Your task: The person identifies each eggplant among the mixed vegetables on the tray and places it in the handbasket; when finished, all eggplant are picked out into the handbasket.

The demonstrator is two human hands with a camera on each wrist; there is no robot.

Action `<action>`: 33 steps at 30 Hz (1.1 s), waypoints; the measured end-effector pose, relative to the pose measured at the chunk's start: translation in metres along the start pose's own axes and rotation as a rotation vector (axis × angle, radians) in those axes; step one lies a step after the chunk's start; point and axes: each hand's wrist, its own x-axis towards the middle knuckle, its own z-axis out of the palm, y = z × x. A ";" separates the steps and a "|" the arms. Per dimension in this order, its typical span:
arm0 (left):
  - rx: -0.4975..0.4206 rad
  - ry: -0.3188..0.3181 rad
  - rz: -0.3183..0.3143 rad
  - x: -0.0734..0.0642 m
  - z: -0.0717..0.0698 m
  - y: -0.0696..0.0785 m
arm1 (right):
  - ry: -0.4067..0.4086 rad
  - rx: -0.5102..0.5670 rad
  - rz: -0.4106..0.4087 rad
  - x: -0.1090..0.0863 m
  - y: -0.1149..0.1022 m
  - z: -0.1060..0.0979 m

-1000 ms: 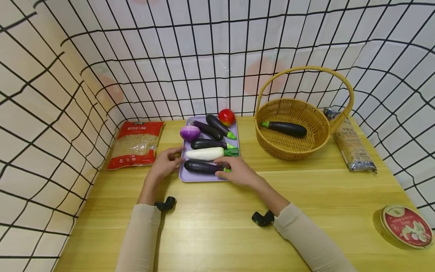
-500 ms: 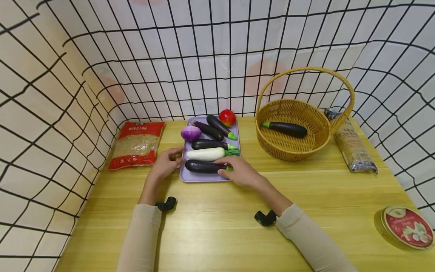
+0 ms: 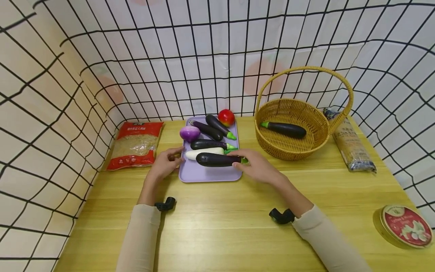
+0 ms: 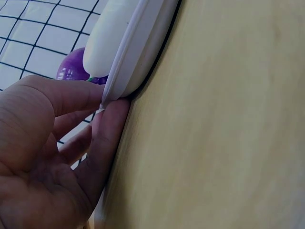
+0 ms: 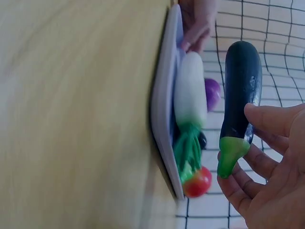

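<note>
My right hand [image 3: 258, 165] pinches a dark purple eggplant [image 3: 216, 160] near its green stem end and holds it raised over the front of the lilac tray [image 3: 209, 176]. In the right wrist view the eggplant [image 5: 241, 90] stands well apart from the tray. My left hand [image 3: 165, 165] pinches the tray's left rim, with a finger under the edge in the left wrist view. On the tray lie a white radish [image 3: 192, 154], partly covered by the held eggplant, several more eggplants [image 3: 208, 144], a round purple vegetable [image 3: 190, 133] and a red fruit [image 3: 226, 118].
A wicker basket [image 3: 289, 152] with a tall handle stands at the right, holding one eggplant [image 3: 284, 129]. Beside it lies a clear package [image 3: 353, 145]. A red food bag [image 3: 136, 145] lies left of the tray. A round tin [image 3: 406, 227] sits front right. Black-gridded white walls surround the table.
My right hand has taken hold of the front eggplant by its stem end and lifted it up off the tray, moving slightly right. My left hand stays at the tray's rim.
</note>
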 end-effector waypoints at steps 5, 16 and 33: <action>0.005 -0.006 -0.005 -0.001 0.000 0.000 | 0.056 -0.011 0.008 -0.011 0.007 -0.023; 0.046 0.011 -0.017 -0.002 -0.002 -0.001 | 0.149 -0.080 0.074 -0.036 0.029 -0.075; 0.012 0.004 -0.040 -0.001 0.001 0.002 | 0.174 -0.219 0.285 -0.042 0.091 -0.135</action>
